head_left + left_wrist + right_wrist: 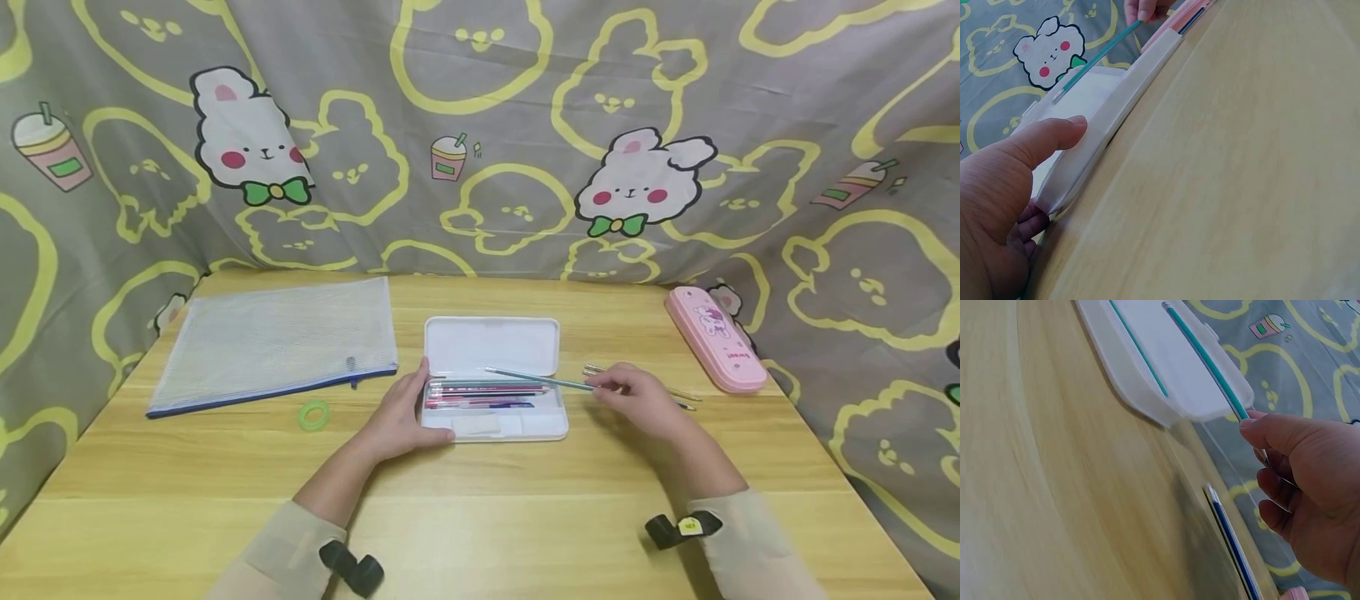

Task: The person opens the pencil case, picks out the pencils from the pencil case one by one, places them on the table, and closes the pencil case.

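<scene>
A white pencil case (491,346) lies with its lid folded back, with several pencils and pens (487,392) and a white eraser (477,425) inside. My left hand (397,417) grips its left end, thumb over the front rim and fingers round the side, as the left wrist view shows. Between thumb and fingertips my right hand (637,400) pinches a teal pencil (1207,359) near its sharpened end. The pencil slants over the case, its other end in front of the raised lid. Beneath the right hand, loose pencils lie on the table, among them a dark blue pencil (1233,540).
A mesh zip pouch (277,342) with a blue edge lies at the back left. In front of it is a green ring (313,415). A pink pencil case (716,337) stands at the right, and a patterned curtain (517,117) hangs behind the wooden table (480,517).
</scene>
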`<state>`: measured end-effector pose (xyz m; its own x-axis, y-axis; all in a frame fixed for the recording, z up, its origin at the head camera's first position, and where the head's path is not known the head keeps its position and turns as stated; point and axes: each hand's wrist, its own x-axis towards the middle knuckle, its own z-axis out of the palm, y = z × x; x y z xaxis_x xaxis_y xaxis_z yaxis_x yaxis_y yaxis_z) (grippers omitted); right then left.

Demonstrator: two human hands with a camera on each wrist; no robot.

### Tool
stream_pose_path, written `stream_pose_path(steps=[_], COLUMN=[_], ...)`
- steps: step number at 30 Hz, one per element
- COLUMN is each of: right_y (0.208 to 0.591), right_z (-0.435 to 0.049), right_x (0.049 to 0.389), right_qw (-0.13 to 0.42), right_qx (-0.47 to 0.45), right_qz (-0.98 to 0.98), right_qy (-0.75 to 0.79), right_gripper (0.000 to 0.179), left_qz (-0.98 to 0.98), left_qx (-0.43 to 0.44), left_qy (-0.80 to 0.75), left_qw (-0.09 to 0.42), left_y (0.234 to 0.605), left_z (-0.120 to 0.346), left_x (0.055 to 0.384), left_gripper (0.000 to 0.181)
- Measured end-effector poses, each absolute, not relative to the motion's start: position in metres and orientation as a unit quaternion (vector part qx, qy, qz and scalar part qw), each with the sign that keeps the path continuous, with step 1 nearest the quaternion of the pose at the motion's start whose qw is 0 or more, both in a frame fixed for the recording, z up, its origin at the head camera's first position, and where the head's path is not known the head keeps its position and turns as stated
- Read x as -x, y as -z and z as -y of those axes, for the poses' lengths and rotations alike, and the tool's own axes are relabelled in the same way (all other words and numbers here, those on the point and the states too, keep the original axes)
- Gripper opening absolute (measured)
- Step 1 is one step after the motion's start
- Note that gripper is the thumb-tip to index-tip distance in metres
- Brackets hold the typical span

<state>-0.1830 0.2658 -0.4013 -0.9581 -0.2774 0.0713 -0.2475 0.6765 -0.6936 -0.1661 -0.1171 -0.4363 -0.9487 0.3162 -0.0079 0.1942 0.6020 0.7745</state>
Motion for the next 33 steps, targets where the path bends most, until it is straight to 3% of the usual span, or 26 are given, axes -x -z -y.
stream_pose_path(steps=[12,33], right_y=[0.401,0.422], right_z=[-0.335,-0.378], right_x=[0.161,0.153], right_qw=[-0.052,-0.017], right_qx=[0.11,0.04], right_qz=[-0.933,-0.954], right_qy=[0.338,0.298], right_gripper=[0.018,0.021], left_qz=[-0.893,-0.895], left_qx=[-0.15,-0.148], left_qy=[-0.419,-0.416], left_qw=[0.061,0.063], left_y=[0.437,0.438], left_z=[0.118,0.117], left_x=[0.167,0.167], left_gripper=[0.125,0.126])
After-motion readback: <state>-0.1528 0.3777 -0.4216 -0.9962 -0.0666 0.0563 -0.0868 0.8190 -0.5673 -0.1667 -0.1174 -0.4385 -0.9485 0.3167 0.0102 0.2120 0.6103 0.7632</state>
